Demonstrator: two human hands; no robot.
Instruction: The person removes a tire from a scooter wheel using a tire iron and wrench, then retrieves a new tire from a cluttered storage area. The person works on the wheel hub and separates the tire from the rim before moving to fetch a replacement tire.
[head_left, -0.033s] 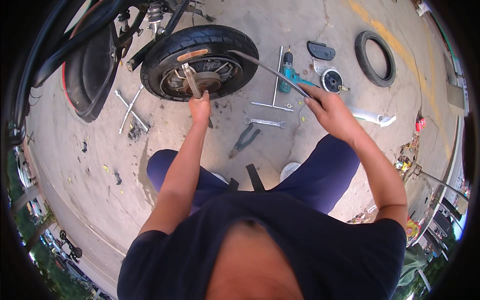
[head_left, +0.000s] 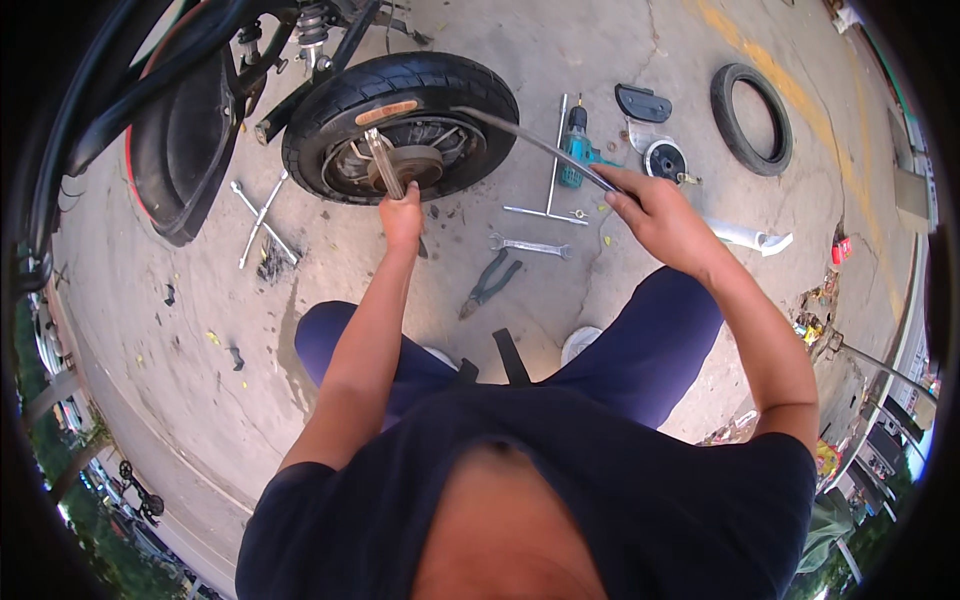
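A wheel with a black tyre (head_left: 440,75) lies tilted beside a vehicle frame, its spoked metal rim and round hub (head_left: 418,163) facing me. My left hand (head_left: 402,215) is wrapped round a flat metal tyre lever (head_left: 381,160), which crosses the near side of the rim. Stretching in from the right, a long thin tyre lever (head_left: 545,145) is gripped by my right hand (head_left: 665,222). Its far tip meets the tyre's sidewall near the upper right of the rim; whether it sits under the bead, I cannot tell. An orange-brown patch (head_left: 386,112) marks the sidewall.
Right of the wheel lie a teal power drill (head_left: 576,150), T-handle wrench (head_left: 546,213), double-ended spanner (head_left: 530,245), pliers (head_left: 488,283), round black-and-silver part (head_left: 664,160) and loose tyre (head_left: 722,100). A cross wrench (head_left: 262,215) is left of it. The black vehicle frame (head_left: 120,110) looms upper left.
The far tip of the lever in my right hand has shifted slightly toward the rim. My left hand and its lever stay in place.
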